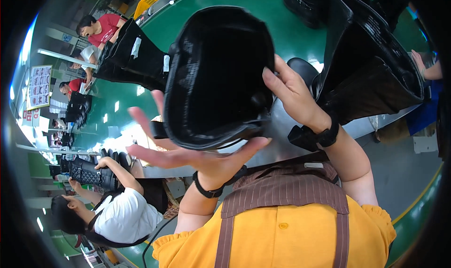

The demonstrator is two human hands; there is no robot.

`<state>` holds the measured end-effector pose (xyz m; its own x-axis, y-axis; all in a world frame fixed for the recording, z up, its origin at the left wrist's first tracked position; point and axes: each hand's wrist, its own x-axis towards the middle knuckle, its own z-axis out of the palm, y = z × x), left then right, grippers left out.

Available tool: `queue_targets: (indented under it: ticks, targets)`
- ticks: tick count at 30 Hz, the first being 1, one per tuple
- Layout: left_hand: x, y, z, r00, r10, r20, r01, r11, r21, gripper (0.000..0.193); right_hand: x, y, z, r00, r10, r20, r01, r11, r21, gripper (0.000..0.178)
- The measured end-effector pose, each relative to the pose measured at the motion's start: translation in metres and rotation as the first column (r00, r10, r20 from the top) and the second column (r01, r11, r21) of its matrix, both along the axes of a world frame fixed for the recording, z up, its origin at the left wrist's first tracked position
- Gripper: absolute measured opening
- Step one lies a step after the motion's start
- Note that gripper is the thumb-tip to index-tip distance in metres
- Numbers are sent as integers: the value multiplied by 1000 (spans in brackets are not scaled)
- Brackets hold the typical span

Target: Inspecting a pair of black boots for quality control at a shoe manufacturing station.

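Note:
A tall black boot [221, 75] is held up in front of me, its wide shaft opening facing me. My right hand [296, 92] grips the right side of its rim, thumb in front and the other fingers partly hidden behind. Along the lower left of the opening, my left hand [197, 155] has its fingers stretched and spread. It lies close against the shaft; whether it bears any weight I cannot tell. The boot's foot is hidden behind the shaft.
More black boots stand on the green table, a tall one [371, 66] at right and another [131, 56] at left. At lower left a co-worker in white [124, 216] handles a quilted boot [87, 172]. A yellow crate [151, 0] sits at the far edge.

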<state>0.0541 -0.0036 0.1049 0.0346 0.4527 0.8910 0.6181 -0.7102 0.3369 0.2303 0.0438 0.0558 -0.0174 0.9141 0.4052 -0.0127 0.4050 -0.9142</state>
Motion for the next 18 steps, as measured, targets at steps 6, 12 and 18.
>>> queue_targets:
  ticks: [6,12,18]
  targets:
    - [19,-5,-80,997,74,-25,-77,979,-188,102,23,-42,-48,960,-7,-279,-56,975,-217,42]
    - [26,1,-105,968,199,154,-163,962,-220,64,14,-52,-87,895,-71,440,143,981,-134,22]
    - [16,-15,-124,894,-66,444,390,604,-695,31,20,-34,-90,874,325,360,-124,868,-481,27]
